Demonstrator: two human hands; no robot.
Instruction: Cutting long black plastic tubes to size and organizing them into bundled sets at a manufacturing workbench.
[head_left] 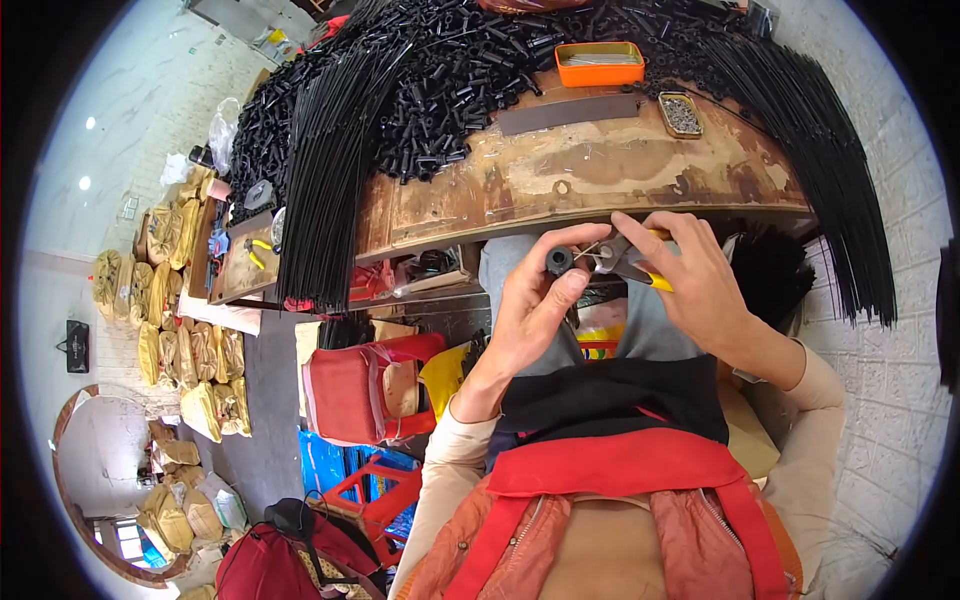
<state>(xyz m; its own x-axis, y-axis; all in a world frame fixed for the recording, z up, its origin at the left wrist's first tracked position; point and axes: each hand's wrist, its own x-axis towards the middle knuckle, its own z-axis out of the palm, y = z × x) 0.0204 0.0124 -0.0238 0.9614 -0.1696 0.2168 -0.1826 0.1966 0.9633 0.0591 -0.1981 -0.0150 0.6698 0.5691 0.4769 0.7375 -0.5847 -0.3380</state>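
Note:
Just in front of the workbench's near edge, my left hand (528, 308) pinches a short black plastic tube (559, 261) between thumb and fingers, its round hollow end facing up. My right hand (705, 280) is closed around a pair of pliers (632, 268) with yellow-and-black handles. The metal jaws reach in beside the tube, and a thin light-coloured pin or wire (592, 248) shows between the two hands. Whether the jaws grip this pin is too small to tell.
A heap of black plastic parts (430, 120) covers the far side of the wooden bench (600, 175). Bundles of long black rods (335, 150) hang over its edge. An orange tin (600, 66), a small tin of metal bits (681, 116) and a flat bar (567, 115) lie there. A red chair (342, 395) stands left.

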